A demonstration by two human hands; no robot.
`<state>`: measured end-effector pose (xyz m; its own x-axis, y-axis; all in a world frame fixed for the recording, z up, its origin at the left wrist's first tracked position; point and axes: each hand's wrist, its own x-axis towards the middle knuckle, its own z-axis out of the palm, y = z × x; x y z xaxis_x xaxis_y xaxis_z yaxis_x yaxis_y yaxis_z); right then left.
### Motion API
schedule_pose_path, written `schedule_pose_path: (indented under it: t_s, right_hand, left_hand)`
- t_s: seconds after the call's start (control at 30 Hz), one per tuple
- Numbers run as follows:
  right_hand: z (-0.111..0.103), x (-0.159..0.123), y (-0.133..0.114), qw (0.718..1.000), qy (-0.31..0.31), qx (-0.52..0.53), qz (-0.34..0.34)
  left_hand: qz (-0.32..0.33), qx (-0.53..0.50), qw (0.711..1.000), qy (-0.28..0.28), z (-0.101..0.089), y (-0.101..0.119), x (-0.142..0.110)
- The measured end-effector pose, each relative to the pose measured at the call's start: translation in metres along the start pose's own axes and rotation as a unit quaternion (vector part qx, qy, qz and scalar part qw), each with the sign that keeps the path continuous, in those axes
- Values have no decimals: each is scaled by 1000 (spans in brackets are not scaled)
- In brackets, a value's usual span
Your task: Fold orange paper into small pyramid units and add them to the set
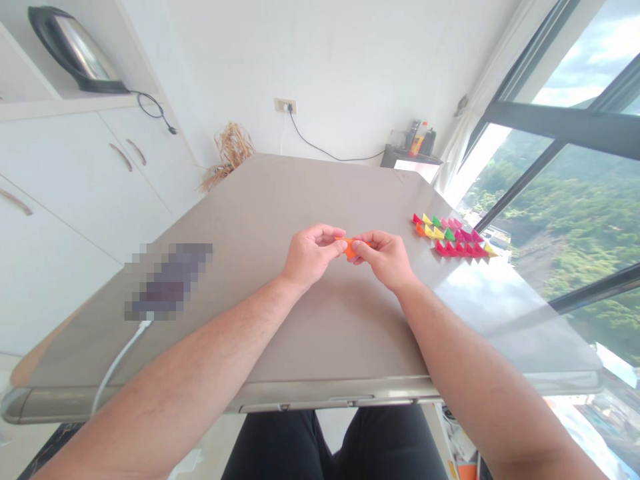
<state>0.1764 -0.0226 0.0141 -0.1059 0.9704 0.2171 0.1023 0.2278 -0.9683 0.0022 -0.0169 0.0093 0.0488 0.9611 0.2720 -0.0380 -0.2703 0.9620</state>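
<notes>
A small piece of folded orange paper [349,249] is held between my two hands above the middle of the table. My left hand [313,252] pinches its left side between thumb and fingers. On its right side, my right hand [384,255] grips it the same way, thumb on top. The fingers cover much of the paper, so its full shape is hidden. To the right, rows of small folded paper boats [460,249] in red, pink, yellow, green and orange stand on the table.
The grey table [240,220] spans the view. A pixelated dark object [170,281] with a white cable [120,357] lies at left. Dried stalks [233,150] stand beyond the far left edge. A small cabinet [411,162] bearing bottles is behind; a window [560,167] is at right.
</notes>
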Motion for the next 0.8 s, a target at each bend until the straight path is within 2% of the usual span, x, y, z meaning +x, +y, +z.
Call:
schedule_pose_path:
  t_s: [0.27,0.53,0.8]
  right_hand:
    - [1,0,-1,1000,-19,-7,0]
    - [6,-2,-4,1000,7,-26,4]
    - [6,-4,-7,998,20,-65,-4]
  left_hand:
    - [-11,-8,1000,0,1,2,1]
    - [-11,0,1000,-11,2,-2,1]
    - [-66,-38,996,-40,1,4,1]
